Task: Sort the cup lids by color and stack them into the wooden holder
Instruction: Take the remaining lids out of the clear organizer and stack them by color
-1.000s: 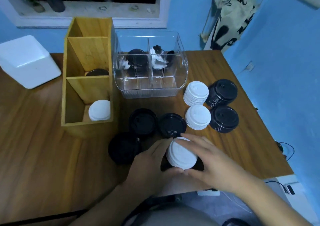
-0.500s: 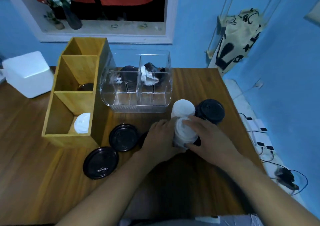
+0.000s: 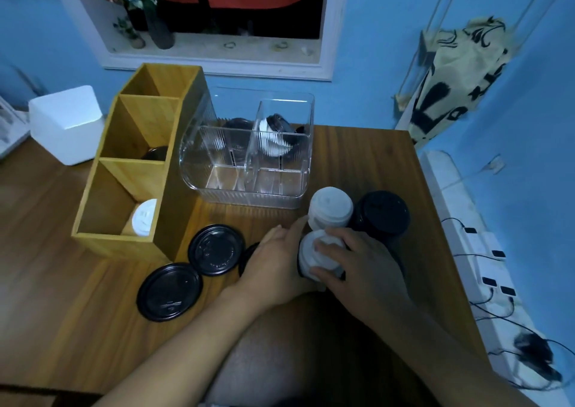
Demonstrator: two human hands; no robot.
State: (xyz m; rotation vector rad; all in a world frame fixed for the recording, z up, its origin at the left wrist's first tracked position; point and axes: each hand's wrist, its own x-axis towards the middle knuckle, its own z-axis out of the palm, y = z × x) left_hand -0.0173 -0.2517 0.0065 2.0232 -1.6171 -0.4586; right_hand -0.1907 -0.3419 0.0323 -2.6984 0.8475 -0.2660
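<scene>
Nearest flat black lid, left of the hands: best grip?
Probably the rim of the black lid, pinched from above across its near-right and far-left edges. It lies flat on the table, and the second black lid crowds its far-right edge.

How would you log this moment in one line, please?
left hand, right hand: gripping white lid stack | wooden holder: white lids nearest compartment, black lid middle | table: loose black lids

You're in what looks like a home room — blue painted walls (image 3: 373,64), a vase of white flowers (image 3: 157,26) on the white-framed window sill (image 3: 217,51), a printed cloth bag (image 3: 457,73) hanging at the wall, and power strips (image 3: 488,247) with loose cables on the floor beside your wooden table (image 3: 357,163).
</scene>
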